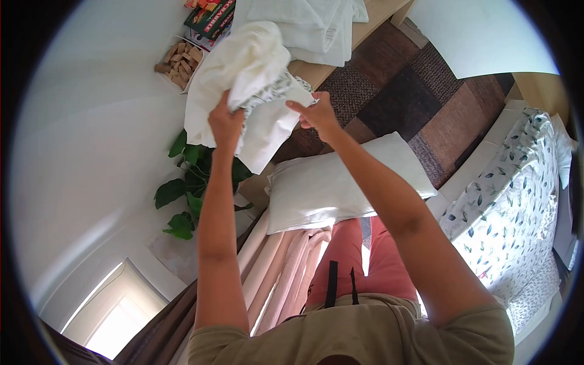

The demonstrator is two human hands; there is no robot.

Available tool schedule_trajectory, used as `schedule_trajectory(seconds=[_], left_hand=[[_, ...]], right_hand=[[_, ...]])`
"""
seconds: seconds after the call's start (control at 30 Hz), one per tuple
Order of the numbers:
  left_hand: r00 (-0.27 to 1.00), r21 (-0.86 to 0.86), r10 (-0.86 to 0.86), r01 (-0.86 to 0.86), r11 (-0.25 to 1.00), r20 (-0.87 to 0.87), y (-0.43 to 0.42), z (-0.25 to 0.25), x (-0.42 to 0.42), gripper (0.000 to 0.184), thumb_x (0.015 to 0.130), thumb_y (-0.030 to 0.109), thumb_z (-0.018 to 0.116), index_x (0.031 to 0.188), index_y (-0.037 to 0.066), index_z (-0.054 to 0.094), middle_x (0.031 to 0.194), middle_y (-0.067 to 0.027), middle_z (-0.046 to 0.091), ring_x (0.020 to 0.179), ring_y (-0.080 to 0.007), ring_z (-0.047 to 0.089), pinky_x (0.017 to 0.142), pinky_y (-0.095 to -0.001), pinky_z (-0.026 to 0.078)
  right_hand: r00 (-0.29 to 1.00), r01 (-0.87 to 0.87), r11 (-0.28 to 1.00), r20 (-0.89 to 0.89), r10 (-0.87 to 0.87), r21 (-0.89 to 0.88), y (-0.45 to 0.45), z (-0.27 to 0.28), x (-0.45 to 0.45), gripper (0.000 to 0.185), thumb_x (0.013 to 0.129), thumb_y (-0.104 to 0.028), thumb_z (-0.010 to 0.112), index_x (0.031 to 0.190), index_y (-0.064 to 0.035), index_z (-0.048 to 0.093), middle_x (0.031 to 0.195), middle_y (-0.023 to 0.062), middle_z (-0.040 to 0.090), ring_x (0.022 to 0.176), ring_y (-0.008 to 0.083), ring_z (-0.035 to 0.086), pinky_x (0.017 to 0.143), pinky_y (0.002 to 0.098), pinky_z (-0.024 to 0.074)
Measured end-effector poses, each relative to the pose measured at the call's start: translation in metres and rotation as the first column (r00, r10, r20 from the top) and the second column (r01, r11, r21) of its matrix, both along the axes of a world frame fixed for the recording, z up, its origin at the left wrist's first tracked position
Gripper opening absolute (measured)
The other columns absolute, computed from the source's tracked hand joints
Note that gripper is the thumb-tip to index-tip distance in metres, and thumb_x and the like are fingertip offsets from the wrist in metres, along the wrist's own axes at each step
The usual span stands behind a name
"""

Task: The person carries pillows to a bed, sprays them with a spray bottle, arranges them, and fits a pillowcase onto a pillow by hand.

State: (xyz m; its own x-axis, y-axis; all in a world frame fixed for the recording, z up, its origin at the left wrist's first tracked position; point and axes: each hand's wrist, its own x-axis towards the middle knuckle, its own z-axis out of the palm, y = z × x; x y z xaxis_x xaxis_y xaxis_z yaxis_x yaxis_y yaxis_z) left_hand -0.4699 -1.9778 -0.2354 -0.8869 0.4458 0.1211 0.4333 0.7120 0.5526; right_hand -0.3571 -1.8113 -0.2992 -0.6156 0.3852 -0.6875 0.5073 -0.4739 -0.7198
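Observation:
A cream-white cloth with a ruffled, gathered edge point(243, 67) hangs bunched in front of me, held up by both hands. My left hand point(225, 120) is closed on its lower left part, with the thumb pointing up. At the cloth's right side, my right hand point(316, 114) pinches the edge between thumb and fingers. A flat panel of the cloth drops between the two hands. Below my right forearm, a white pillow point(340, 182) lies close to my legs. The cloth's inner folds are hidden.
Folded white linen point(310, 27) rests on a wooden surface point(380, 13) ahead, near a Scrabble box point(210, 18) and a box of wooden blocks point(181, 64). A leafy plant point(191, 176) stands left, above pink curtains point(286, 267). Leaf-print bedding point(505, 207) is at right, over patchwork carpet point(401, 97).

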Motion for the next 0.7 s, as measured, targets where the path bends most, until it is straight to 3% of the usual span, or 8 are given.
schedule_trajectory(seconds=[0.1,0.2,0.27,0.3,0.37,0.43,0.63,0.7], left_hand=[[0.997,0.113,0.068,-0.063,0.992,-0.039,-0.018,0.028,-0.038,0.041,0.067,0.004,0.063,0.107,-0.001,0.058,0.088,-0.0179,0.065,0.080,-0.0255,0.064,0.074,-0.0301,0.047],[0.987,0.203,0.136,-0.116,0.972,-0.086,-0.028,0.060,-0.063,0.036,0.070,0.005,0.063,0.105,-0.003,0.059,0.089,-0.0155,0.066,0.081,-0.0225,0.064,0.075,-0.0293,0.046],[0.978,0.172,0.153,-0.127,0.977,-0.143,-0.032,0.073,-0.071,0.035,0.071,0.006,0.063,0.104,-0.003,0.059,0.089,-0.0147,0.067,0.081,-0.0229,0.064,0.075,-0.0292,0.046],[0.967,0.142,0.170,-0.144,0.979,-0.192,-0.032,0.082,-0.072,0.033,0.072,0.006,0.063,0.103,-0.003,0.060,0.089,-0.0140,0.067,0.081,-0.0232,0.064,0.076,-0.0292,0.046],[0.959,0.168,0.184,-0.149,0.974,-0.215,-0.030,0.087,-0.066,0.032,0.070,0.005,0.061,0.102,-0.002,0.060,0.088,-0.0153,0.067,0.081,-0.0253,0.064,0.075,-0.0292,0.046],[0.928,0.146,0.174,-0.133,0.980,-0.330,-0.032,0.085,-0.062,0.031,0.068,0.003,0.058,0.099,-0.003,0.060,0.084,-0.0170,0.066,0.078,-0.0312,0.063,0.074,-0.0300,0.046],[0.881,-0.226,-0.180,0.086,0.970,-0.438,-0.016,0.031,0.000,0.049,0.063,0.004,0.062,0.111,0.009,0.058,0.103,-0.0152,0.058,0.091,-0.0345,0.055,0.076,-0.0410,0.045],[0.954,-0.340,-0.288,0.244,0.908,-0.085,0.002,0.015,0.028,0.046,0.068,0.012,0.067,0.112,0.007,0.057,0.111,-0.0154,0.056,0.102,-0.0337,0.052,0.085,-0.0405,0.043]], right_hand=[[0.997,0.029,0.999,0.068,-0.027,-0.023,-0.017,-0.002,-0.007,0.074,0.060,-0.033,0.082,0.109,0.0023,0.039,0.098,0.0174,0.056,0.079,0.0187,0.060,0.062,0.0318,0.0507],[0.982,-0.136,0.946,0.169,0.088,0.294,-0.033,-0.020,-0.011,0.061,0.063,-0.030,0.079,0.105,0.0013,0.047,0.086,0.0074,0.058,0.066,0.0152,0.060,0.052,0.0246,0.0502],[0.997,-0.031,0.850,-0.043,0.063,0.525,-0.043,-0.017,-0.008,0.052,0.066,-0.032,0.073,0.103,0.0004,0.055,0.089,0.0104,0.059,0.077,0.0161,0.058,0.071,0.0321,0.0480],[0.996,-0.033,0.850,-0.050,0.069,0.526,-0.044,-0.002,-0.006,0.052,0.066,-0.032,0.073,0.103,0.0004,0.055,0.089,0.0104,0.059,0.077,0.0161,0.058,0.071,0.0321,0.0480],[0.899,-0.030,0.997,-0.438,-0.003,-0.068,-0.044,0.038,0.008,0.037,0.071,-0.019,0.067,0.100,0.0013,0.058,0.084,0.0062,0.059,0.072,0.0123,0.055,0.064,0.0269,0.0458],[0.836,0.047,0.959,-0.515,-0.191,-0.279,-0.037,0.092,0.035,0.025,0.075,-0.008,0.062,0.099,0.0001,0.058,0.081,0.0015,0.057,0.069,0.0066,0.051,0.060,0.0217,0.0425],[0.772,0.383,0.915,-0.502,-0.390,-0.122,0.018,0.167,0.134,0.016,0.079,0.001,0.057,0.095,0.0016,0.057,0.079,-0.0017,0.059,0.072,0.0039,0.054,0.063,0.0187,0.0441],[0.877,0.288,0.938,-0.446,-0.177,0.193,0.022,0.191,0.160,0.012,0.076,0.006,0.057,0.087,0.0014,0.055,0.092,0.0087,0.064,0.077,0.0147,0.061,0.068,0.0217,0.0467]])
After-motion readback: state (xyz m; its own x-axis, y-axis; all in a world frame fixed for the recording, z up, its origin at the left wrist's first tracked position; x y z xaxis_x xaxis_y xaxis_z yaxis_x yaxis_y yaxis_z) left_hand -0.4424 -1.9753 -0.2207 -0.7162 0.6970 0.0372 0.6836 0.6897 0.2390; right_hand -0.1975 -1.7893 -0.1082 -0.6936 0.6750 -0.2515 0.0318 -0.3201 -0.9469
